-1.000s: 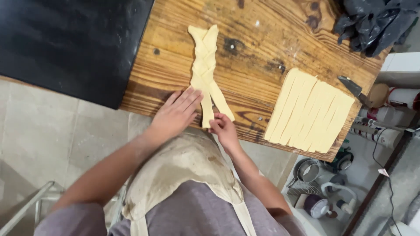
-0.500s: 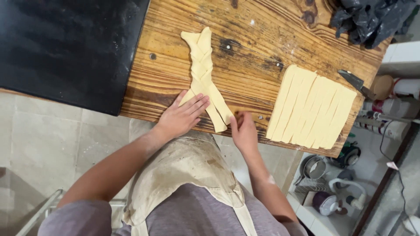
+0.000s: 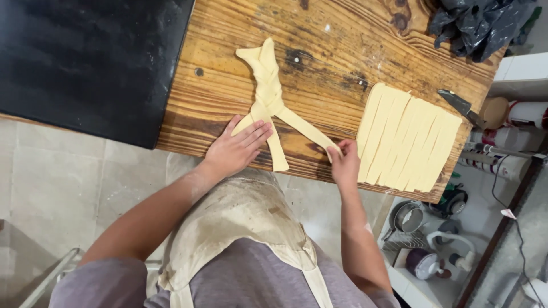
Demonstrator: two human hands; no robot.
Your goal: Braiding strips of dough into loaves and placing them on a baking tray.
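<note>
A pale braid of dough (image 3: pixel 266 80) lies on the wooden board (image 3: pixel 319 51), its plaited part pointing away from me and three loose strands fanning toward me. My left hand (image 3: pixel 235 149) lies flat, fingers together, on the left strand near the board's front edge. My right hand (image 3: pixel 344 163) pinches the end of the right strand (image 3: pixel 308 130) and holds it out to the right. The middle strand (image 3: pixel 277 153) lies free between both hands.
A sheet of dough cut into several strips (image 3: pixel 408 138) lies at the board's right end, close to my right hand. A knife (image 3: pixel 463 106) rests beyond it. A black bag (image 3: pixel 479 23) sits at the far right corner. A black counter (image 3: pixel 85 63) adjoins the left.
The three strands were bunched together under my hands. My right hand has since drawn one strand out to the right, and my left hand shifted onto the left strand.
</note>
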